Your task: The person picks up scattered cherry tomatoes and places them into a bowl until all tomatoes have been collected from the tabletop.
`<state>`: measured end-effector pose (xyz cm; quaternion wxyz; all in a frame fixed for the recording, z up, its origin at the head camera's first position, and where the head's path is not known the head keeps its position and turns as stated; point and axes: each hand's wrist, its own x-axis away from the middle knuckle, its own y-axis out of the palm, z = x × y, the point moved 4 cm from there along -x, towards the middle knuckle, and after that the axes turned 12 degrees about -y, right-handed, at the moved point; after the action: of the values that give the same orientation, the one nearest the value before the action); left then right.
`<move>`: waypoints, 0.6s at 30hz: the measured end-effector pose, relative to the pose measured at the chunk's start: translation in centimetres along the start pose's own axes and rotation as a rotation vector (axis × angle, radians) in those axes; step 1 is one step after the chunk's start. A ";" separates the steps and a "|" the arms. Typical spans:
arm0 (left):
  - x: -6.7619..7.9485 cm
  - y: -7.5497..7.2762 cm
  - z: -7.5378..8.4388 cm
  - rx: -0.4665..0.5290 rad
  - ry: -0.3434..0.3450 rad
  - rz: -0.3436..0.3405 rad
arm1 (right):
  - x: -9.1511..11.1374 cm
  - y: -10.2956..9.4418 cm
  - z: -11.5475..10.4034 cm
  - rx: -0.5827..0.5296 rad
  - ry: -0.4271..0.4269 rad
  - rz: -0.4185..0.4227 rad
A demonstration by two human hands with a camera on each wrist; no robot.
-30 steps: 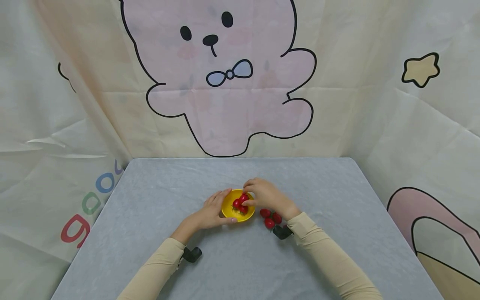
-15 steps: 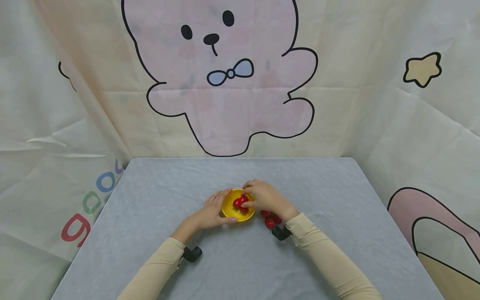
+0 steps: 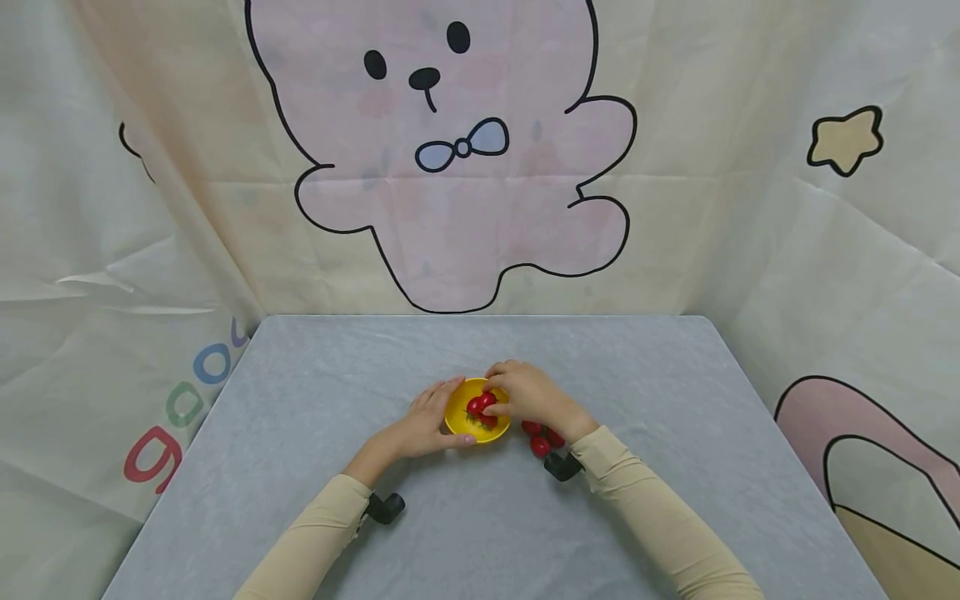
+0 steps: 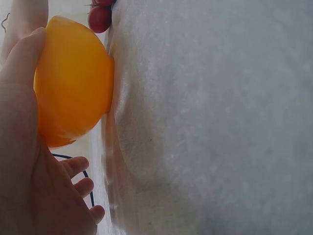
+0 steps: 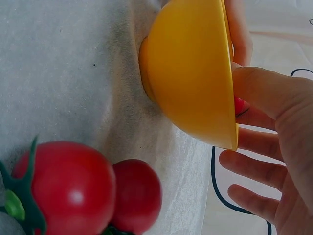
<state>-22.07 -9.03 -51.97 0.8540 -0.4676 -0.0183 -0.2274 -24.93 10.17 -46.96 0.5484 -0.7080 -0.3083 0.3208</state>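
Observation:
A small yellow bowl [image 3: 457, 410] stands on the cloth, with several red cherry tomatoes [image 3: 473, 407] inside. My left hand [image 3: 422, 425] holds the bowl from the left, thumb along the near side and fingers at the far left rim. From the right, my right hand [image 3: 534, 397] reaches over the rim and pinches a cherry tomato [image 3: 488, 399] between thumb and fingers, low in the bowl. The right wrist view shows only a sliver of red past the bowl [image 5: 190, 68]. More cherry tomatoes [image 3: 540, 447] with green stems lie on the cloth below the right wrist.
A grey cloth [image 3: 345, 350] covers the table. Behind it hangs a curtain [image 3: 675, 242] with a cartoon bear, and more printed fabric closes off both sides. Black wrist cameras [image 3: 385, 509] sit on both wrists, the right one right beside the loose tomatoes.
My right hand has sunk slightly into the bowl with the tomato, and its wrist now covers more of the loose tomatoes. The left hand stays on the bowl.

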 end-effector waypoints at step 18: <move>0.0 0.1 0.0 0.003 -0.008 0.004 | -0.1 -2.1 0.4 0.006 0.012 0.010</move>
<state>-22.06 -8.99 -52.02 0.8550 -0.4674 -0.0212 -0.2238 -25.49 10.75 -44.99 0.5507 -0.7099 -0.3003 0.3202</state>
